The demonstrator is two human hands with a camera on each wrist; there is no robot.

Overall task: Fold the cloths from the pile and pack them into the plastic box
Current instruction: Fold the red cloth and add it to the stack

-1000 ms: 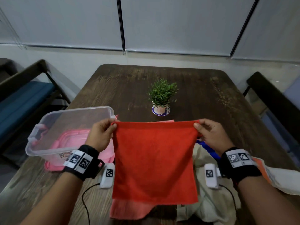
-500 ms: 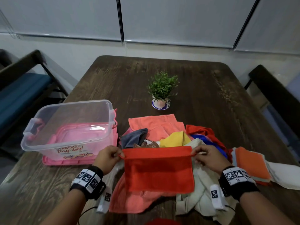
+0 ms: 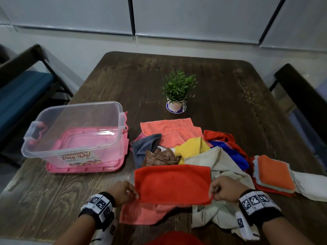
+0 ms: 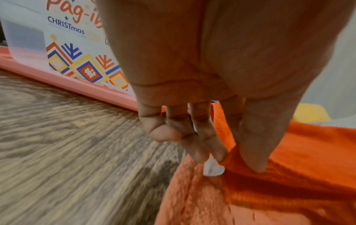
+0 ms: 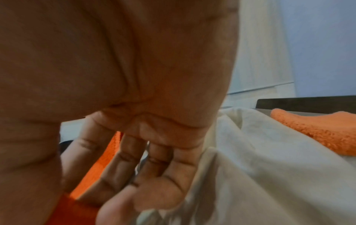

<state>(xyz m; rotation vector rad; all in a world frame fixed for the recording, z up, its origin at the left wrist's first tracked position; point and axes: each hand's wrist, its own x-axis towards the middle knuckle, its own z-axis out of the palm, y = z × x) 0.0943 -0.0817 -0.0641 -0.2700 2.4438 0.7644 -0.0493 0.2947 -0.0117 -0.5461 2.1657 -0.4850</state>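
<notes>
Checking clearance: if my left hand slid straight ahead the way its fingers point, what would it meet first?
Probably the pink lid under the plastic box; the left hand, pinching the red cloth, points roughly there, though depth is unclear.

A plain red-orange cloth [image 3: 172, 183] is seen between the hands. Beyond it, salmon, grey, yellow, blue and beige cloths are piled [image 3: 178, 137], with one brown paisley-patterned piece [image 3: 160, 157].

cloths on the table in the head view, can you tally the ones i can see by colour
Red: 2, one held flat by both hands, one at the back right
Salmon: 2
Orange: 1, on the folded stack
Yellow: 1
Blue: 1
Grey: 1
Brown patterned: 1
Beige: 1
White: 1
Total: 11 counted; layers under the stack are unclear.
</notes>
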